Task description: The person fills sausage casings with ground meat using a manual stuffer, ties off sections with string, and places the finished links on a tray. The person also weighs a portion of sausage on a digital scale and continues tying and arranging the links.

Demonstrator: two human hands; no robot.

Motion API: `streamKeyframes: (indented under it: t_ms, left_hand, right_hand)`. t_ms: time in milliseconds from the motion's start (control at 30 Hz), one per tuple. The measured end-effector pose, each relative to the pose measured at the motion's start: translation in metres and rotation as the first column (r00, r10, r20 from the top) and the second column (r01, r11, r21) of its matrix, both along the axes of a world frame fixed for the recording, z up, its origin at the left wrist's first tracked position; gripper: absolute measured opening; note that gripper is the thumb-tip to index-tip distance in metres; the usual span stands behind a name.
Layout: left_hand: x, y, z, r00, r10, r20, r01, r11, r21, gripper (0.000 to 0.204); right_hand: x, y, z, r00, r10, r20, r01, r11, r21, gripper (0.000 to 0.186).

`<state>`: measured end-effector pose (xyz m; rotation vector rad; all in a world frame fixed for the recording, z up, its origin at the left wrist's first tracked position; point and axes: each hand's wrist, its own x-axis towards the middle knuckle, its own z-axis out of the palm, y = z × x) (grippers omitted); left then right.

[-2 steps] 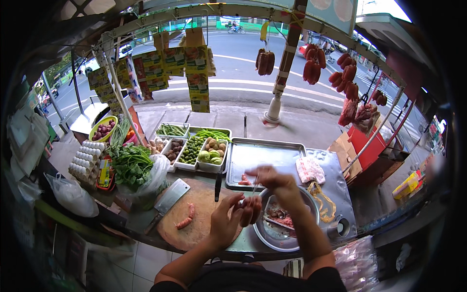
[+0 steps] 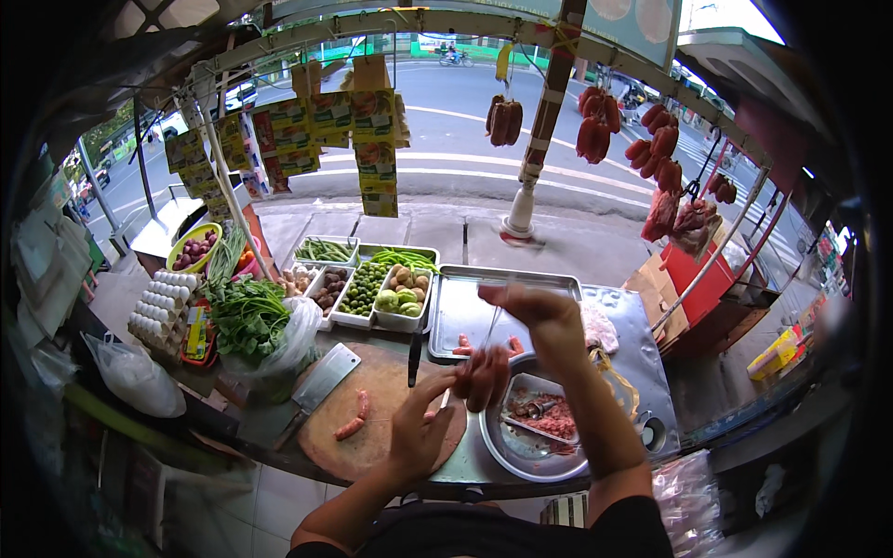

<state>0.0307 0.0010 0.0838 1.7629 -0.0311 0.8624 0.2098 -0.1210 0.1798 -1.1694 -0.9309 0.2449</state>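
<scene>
My left hand (image 2: 419, 432) is closed around a bunch of dark red sausages (image 2: 485, 378) above the table. From the bunch a thin pale string (image 2: 493, 325) runs up to my right hand (image 2: 539, 312), which is raised over the metal tray and pinches it; its fingers are blurred. Two joined pink sausages (image 2: 351, 427) lie on the round wooden chopping board (image 2: 321, 446) to the left. Beneath my right forearm stands a metal basin (image 2: 498, 446) containing a small tray of ground meat (image 2: 556, 418). More sausage pieces (image 2: 462, 345) rest on the large metal tray (image 2: 507, 284), partly hidden by my hands.
A cleaver (image 2: 324, 379) lies across the board's left edge, and a black-handled tool (image 2: 414, 361) at its far edge. Vegetable bins (image 2: 353, 321), leafy greens (image 2: 246, 316) and egg trays (image 2: 158, 316) stand left. Sausage bunches (image 2: 593, 139) hang overhead. A metal cup (image 2: 654, 432) stands right.
My right hand has risen, drawing the string up from the bunch. The left hand and sausages shifted slightly. More of the ground meat and the sausages on the tray now show.
</scene>
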Motion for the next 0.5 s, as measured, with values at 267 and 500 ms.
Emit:
streamKeyframes:
  t_ms: [267, 500]
  left_hand:
    - [-0.072, 0.050, -0.019, 0.960, 0.281, -0.006, -0.274, 0.933, -0.235, 0.014]
    - [-0.131, 0.077, -0.063, 0.793, 0.513, -0.328, -0.605, 0.725, -0.330, 0.014]
  right_hand:
    - [0.135, 0.077, 0.170, 0.547, -0.622, 0.560, 0.586, 0.762, 0.274, 0.011]
    - [0.265, 0.131, 0.252, -0.153, -0.624, 0.766, 0.834, 0.334, 0.439, 0.014]
